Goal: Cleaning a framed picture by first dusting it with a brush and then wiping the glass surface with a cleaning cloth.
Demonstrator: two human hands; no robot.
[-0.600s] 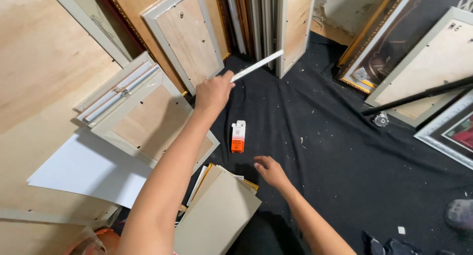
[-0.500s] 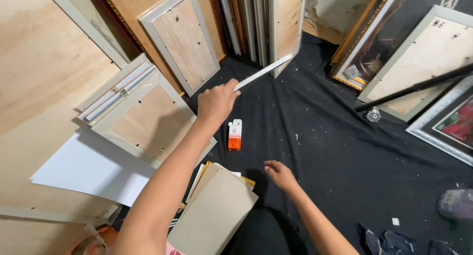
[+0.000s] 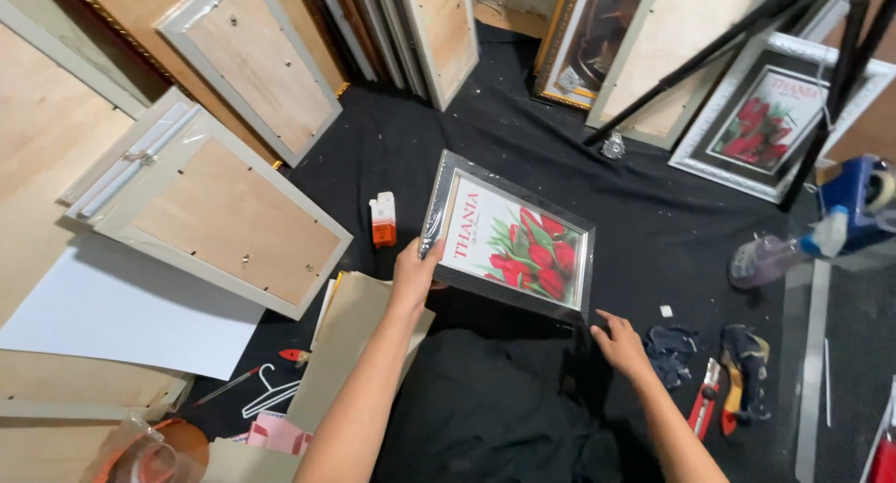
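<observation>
A dark-framed picture of red tulips (image 3: 511, 238), wrapped in clear film, lies tilted on the black cloth (image 3: 485, 147) in front of me. My left hand (image 3: 415, 270) grips its lower left edge. My right hand (image 3: 618, 341) touches the frame's lower right corner with its fingers spread. A small orange and white box (image 3: 383, 219) lies just left of the frame.
Several wood-backed frames (image 3: 219, 220) lean at the left and back. A white sheet (image 3: 112, 310) lies left. Another tulip picture in a white frame (image 3: 775, 119) leans at back right. Red cutters (image 3: 705, 404), rags, a spray bottle (image 3: 779, 254) and a blue tape dispenser (image 3: 859, 198) sit right.
My left hand has dropped the white strip it held up and now holds a tulip picture in front of me. The right hand has moved to its corner. The view has shifted.
</observation>
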